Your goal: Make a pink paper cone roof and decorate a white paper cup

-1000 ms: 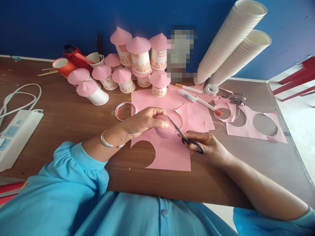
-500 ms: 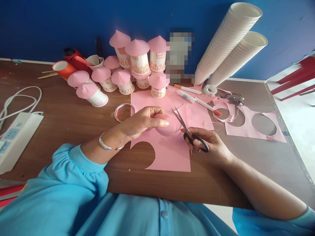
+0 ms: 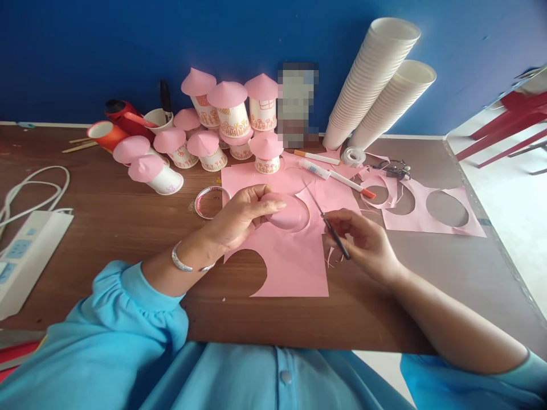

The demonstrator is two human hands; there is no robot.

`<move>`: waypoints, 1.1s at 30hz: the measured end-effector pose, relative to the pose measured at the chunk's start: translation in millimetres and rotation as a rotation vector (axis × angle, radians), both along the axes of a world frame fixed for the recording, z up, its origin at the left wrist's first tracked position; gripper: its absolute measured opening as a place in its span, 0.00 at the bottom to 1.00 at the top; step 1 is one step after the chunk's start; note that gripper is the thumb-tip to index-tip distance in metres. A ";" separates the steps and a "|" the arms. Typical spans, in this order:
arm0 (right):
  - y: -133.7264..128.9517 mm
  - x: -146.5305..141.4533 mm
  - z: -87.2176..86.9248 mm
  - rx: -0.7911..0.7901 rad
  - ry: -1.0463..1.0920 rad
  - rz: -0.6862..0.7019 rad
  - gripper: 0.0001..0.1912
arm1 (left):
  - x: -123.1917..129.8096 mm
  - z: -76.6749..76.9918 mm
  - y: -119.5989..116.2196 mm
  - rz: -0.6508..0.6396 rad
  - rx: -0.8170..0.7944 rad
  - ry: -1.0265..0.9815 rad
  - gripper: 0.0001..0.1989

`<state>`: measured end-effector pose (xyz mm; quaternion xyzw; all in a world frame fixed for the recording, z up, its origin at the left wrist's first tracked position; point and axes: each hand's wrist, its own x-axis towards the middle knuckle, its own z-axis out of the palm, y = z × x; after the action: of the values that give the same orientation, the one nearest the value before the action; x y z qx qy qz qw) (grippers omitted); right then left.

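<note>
My left hand [image 3: 248, 213] pinches a pink paper circle [image 3: 290, 214] at its left edge, thumb on top. In my right hand [image 3: 363, 242] are scissors [image 3: 335, 234] with black handles, their blades pointing up and away just right of the circle. The blades look edge-on and close together, apart from the paper. Underneath lies a pink paper sheet [image 3: 294, 267] with a round bite cut from its lower left. Thin pink paper strips [image 3: 332, 257] hang or lie below my right hand.
Paper cups with pink cone roofs [image 3: 228, 108] stand at the back. Tall stacks of white cups [image 3: 371, 80] lean against the blue wall. Markers [image 3: 314, 168], a tape roll [image 3: 353, 156] and a cut-out pink sheet [image 3: 421, 213] lie right; a power strip [image 3: 36, 250] lies left.
The scissors have turned from flat and spread to edge-on with blades closer together. The pink circle has turned in my left hand and shows more of its face. The view has shifted slightly.
</note>
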<state>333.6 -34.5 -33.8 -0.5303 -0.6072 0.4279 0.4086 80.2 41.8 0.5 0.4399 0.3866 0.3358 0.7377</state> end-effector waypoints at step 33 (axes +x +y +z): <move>-5.1 -14.8 2.1 -0.369 0.378 0.099 0.22 | 1.9 -4.8 -6.4 -0.049 -0.014 -0.031 0.16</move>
<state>318.9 -39.7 -31.7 -0.4760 -0.4573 0.6422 0.3897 82.1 35.4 -4.3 0.4388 0.3665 0.3220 0.7546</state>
